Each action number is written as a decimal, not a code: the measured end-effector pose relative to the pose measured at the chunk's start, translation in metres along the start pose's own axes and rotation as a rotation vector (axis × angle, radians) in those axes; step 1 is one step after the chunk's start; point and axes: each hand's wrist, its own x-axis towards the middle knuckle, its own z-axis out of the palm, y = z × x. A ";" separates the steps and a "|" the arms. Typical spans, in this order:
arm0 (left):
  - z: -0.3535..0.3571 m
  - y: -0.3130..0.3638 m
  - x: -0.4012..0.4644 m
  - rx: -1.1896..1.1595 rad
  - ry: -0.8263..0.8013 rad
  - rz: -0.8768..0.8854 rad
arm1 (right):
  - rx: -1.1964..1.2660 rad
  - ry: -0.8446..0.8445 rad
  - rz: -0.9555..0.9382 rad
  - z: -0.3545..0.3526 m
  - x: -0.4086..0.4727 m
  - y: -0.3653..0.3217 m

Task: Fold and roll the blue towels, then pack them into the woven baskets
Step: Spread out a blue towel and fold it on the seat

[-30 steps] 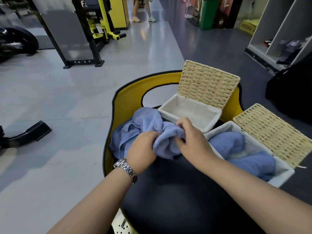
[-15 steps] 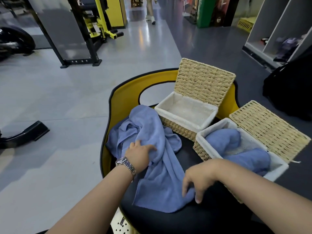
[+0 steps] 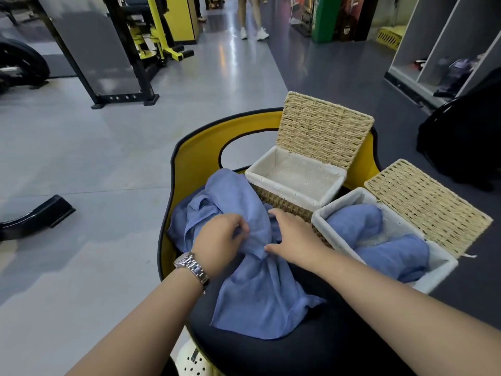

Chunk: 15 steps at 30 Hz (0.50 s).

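Closest to the person, a loose blue towel (image 3: 260, 299) lies spread and crumpled over the black padded seat (image 3: 311, 348), one end trailing toward the near edge and the rest heaped against the yellow backrest (image 3: 195, 147). It isn't folded yet, let alone rolled. The left hand (image 3: 219, 237), a metal watch (image 3: 191, 267) on its wrist, has its fingers (image 3: 240, 226) curled into the cloth, pinching up a bunch of it. The right hand (image 3: 292, 234) rests on the towel just beside it with fingers straight and spread, pressing rather than gripping, as far as I can make out.

Off to the right, the nearer woven basket (image 3: 439, 267) stands with its lid thrown back and already holds blue towels (image 3: 379, 240) bundled in its white lining, so that part looks done or close to it. Behind, touching the heap of cloth, the farther woven basket (image 3: 295, 183) is open too, lid upright, lining bare.

I'd judge the job roughly halfway: this towel needs flattening, folding, rolling, then packing into the far basket. Whether more towels hide in the heap I can't tell.
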 end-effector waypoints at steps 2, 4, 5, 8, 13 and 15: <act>-0.012 0.003 -0.001 -0.170 -0.005 0.132 | 0.239 -0.062 0.035 -0.005 0.001 -0.001; -0.022 0.004 -0.003 -0.321 0.003 0.166 | 0.527 -0.157 0.094 -0.009 0.000 -0.004; -0.026 0.003 -0.004 -0.377 0.008 0.132 | 0.644 -0.186 0.107 -0.009 0.000 -0.004; -0.027 -0.005 -0.007 -0.323 0.038 0.027 | 0.783 -0.162 0.071 -0.002 -0.003 -0.008; -0.021 -0.003 -0.014 0.115 0.027 -0.210 | 0.743 0.196 0.127 0.000 -0.006 -0.019; -0.019 0.005 -0.016 -0.216 -0.211 -0.363 | 0.771 0.301 0.122 -0.004 -0.009 -0.023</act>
